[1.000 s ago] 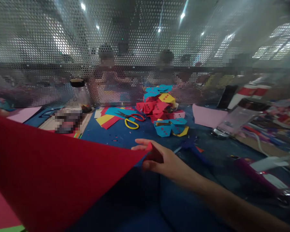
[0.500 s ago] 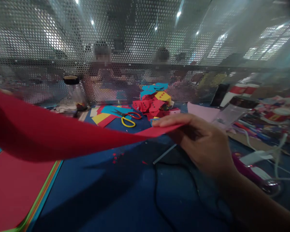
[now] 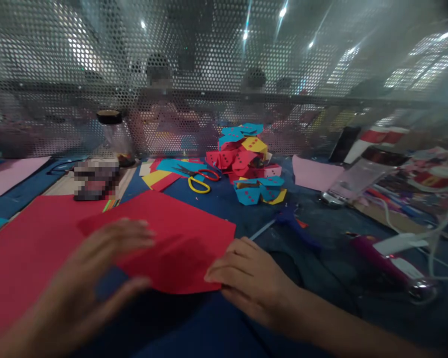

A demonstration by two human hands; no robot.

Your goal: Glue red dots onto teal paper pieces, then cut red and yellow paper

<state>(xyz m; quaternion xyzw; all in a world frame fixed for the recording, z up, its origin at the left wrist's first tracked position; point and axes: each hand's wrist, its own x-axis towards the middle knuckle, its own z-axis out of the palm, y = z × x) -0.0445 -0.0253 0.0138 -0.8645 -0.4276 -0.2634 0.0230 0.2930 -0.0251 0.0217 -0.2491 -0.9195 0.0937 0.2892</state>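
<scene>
A sheet of red paper is raised in front of me, bent, with its near edge curving over the blue table. My right hand is closed on its right edge, fingers curled over the top. My left hand is at the paper's left side, blurred, with thumb and fingers spread apart. Under and beyond the left hand lies a stack topped with a larger red sheet. Behind the raised sheet, scissors with one red and one yellow handle rest on cut paper strips.
Folded paper pieces with dots are heaped near the perforated metal screen. A blue glue gun lies right of my right hand. Further right are a purple device and a clear bottle. A jar and phone sit left.
The red sheet has come down and nearer, from a wide stretch across the left. My right hand has moved left and down with its edge. My left hand has come into view, spread.
</scene>
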